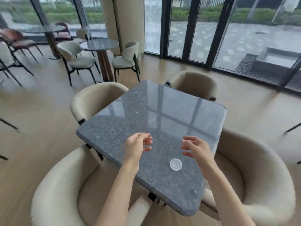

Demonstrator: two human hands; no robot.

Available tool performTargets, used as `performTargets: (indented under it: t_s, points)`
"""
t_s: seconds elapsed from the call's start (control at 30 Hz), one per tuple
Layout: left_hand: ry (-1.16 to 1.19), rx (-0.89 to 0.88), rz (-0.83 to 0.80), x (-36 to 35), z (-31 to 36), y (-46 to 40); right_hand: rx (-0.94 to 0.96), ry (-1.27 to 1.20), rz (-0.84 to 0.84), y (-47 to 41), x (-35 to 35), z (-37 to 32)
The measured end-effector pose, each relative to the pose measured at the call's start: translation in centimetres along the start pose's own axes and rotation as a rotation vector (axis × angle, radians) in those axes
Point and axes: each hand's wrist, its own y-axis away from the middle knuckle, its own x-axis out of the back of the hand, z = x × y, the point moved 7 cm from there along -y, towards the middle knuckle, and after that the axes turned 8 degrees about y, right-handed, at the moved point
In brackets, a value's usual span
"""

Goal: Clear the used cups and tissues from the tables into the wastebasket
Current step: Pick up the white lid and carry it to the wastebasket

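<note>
Left hand [136, 146] and right hand [196, 148] above table [114, 121], fingers loosely curled, holding nothing; cup [175, 164] untouched between wrists.

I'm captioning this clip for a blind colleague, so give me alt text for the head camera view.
A person's left hand and right hand hover, fingers loosely curled and holding nothing, over a dark stone table with a clear plastic cup standing between the forearms. Cream armchairs surround the table in a glass-walled lounge.
</note>
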Motion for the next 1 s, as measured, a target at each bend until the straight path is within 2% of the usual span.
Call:
performTargets:
  t_s: [0.17,0.3,0.5,0.7,0.8,1.0]
  points:
    - [-0.059,0.049,0.104,-2.6,-3.3,-1.8,-0.064,0.079,-0.125,-6.1,0.3,2.6]
    - [-0.209,0.134,0.134,-4.1,-8.4,-3.9,-0.165,0.189,-0.172,-9.9,-0.2,7.5]
    - [-0.424,0.311,0.061,-6.3,-17.8,-8.2,-0.274,0.441,-0.19,-13.9,-0.9,13.9]
    - [-0.588,0.472,-0.039,-6.3,-24.5,-11.5,-0.376,0.602,-0.255,-15.9,-1.6,18.1]
    - [-0.609,0.542,-0.025,-5.9,-26.9,-11.5,-0.416,0.644,-0.3,-16.1,-2.0,19.5]
    - [-0.565,0.517,0.058,-6.8,-28.8,-11.6,-0.436,0.622,-0.396,-16.5,-2.9,22.3]
